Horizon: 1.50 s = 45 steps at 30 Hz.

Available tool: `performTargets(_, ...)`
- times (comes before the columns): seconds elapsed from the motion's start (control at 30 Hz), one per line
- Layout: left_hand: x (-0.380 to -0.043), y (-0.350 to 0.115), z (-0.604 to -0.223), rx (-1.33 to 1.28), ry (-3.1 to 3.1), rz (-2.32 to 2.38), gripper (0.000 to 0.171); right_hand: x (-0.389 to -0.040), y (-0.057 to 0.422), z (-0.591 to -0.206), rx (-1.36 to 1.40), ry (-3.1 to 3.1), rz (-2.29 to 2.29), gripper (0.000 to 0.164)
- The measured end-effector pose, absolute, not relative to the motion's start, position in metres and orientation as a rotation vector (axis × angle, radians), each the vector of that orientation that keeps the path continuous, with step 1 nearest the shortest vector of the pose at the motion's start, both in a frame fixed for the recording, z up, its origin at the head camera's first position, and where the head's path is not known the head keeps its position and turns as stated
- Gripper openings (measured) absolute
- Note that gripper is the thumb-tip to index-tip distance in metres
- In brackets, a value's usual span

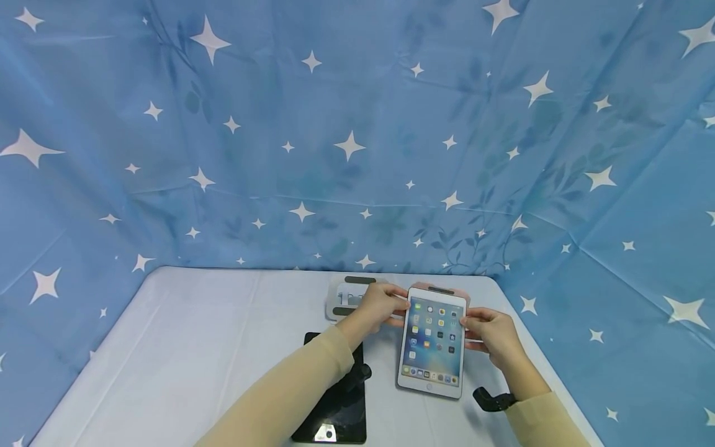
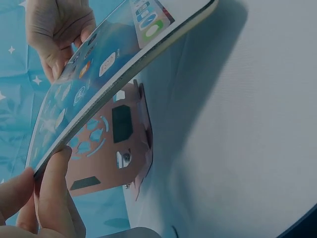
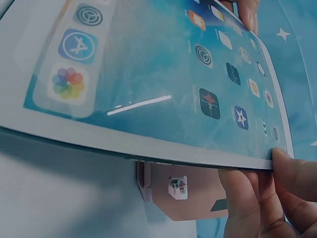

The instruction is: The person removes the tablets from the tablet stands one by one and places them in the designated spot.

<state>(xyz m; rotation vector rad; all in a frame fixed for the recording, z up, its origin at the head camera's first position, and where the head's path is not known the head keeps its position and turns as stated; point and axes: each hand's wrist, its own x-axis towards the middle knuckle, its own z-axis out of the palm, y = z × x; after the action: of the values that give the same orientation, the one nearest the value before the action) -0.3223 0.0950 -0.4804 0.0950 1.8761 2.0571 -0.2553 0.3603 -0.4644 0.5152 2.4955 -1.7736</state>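
A white-framed tablet (image 1: 432, 347) with its screen lit and showing app icons is held upright, leaning back, at the right of the table. My left hand (image 1: 380, 305) pinches its upper left edge, thumb on the front and fingers behind. On the opposite long edge my right hand (image 1: 494, 332) grips it the same way. Behind the tablet stands a pink metal stand (image 2: 106, 158) with dark pads and a cut-out pattern; the head view shows only its top. In the right wrist view, the tablet's edge passes in front of the pink stand (image 3: 193, 191).
Left of the lit tablet, a pale grey stand (image 1: 335, 298) with dark pads sits at the table's back. A black tablet (image 1: 335, 413) lies flat nearer the front, partly under my left forearm. The white table (image 1: 184, 360) meets a blue star-patterned curtain (image 1: 257, 124).
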Motion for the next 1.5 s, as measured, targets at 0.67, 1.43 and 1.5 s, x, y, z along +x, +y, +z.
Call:
performTargets(0.67, -0.306, 0.085, -0.501, 0.076, 1.802, 2.044, 0.019, -0.234, 0.352, -0.481, 0.528, 2.472, -1.725, 0.036)
performTargets(1.43, -0.288, 0.078, -0.515, 0.065, 1.771, 1.999, 0.018, -0.220, 0.345, -0.498, 0.604, 2.424, -1.727, 0.030)
performTargets(1.5, -0.287, 0.077, -0.517, 0.063, 1.777, 1.992, 0.017, -0.220, 0.344, -0.499, 0.618, 2.413, -1.728, 0.030)
